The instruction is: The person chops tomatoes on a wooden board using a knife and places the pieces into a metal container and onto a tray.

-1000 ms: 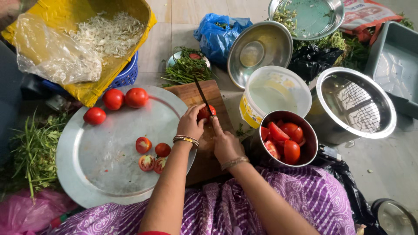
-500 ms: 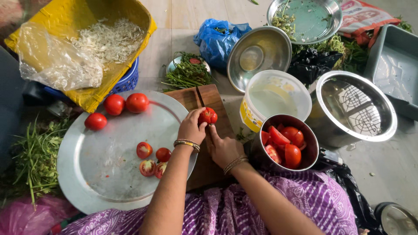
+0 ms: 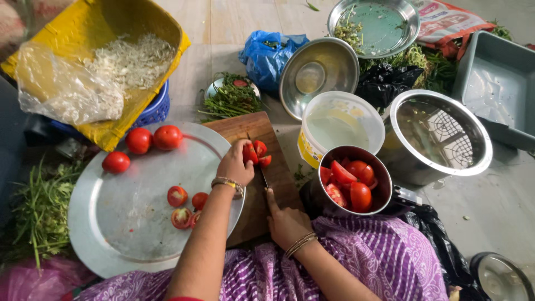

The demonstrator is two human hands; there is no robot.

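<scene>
My left hand (image 3: 236, 163) holds a cut tomato (image 3: 255, 151) down on the wooden cutting board (image 3: 245, 127). My right hand (image 3: 285, 221) grips a knife (image 3: 261, 173) whose blade runs beside the tomato pieces, forefinger stretched along it. A small steel bowl (image 3: 374, 167) of tomato wedges (image 3: 348, 183) stands just right of the board. On the big round steel plate (image 3: 117, 223) to the left lie three whole tomatoes (image 3: 153, 138) and several halved ones (image 3: 185, 206).
A white tub (image 3: 340, 127), an empty steel bowl (image 3: 319, 69), a steel strainer pot (image 3: 440, 136) and a grey tray (image 3: 496, 83) stand at the right. Green herbs (image 3: 229, 100), a blue bag (image 3: 270, 53) and a yellow basket (image 3: 106, 39) of shreds are behind.
The whole tomato on the board has been cut into pieces. My right hand has drawn back toward me with the knife, and the blade now lies low on the board.
</scene>
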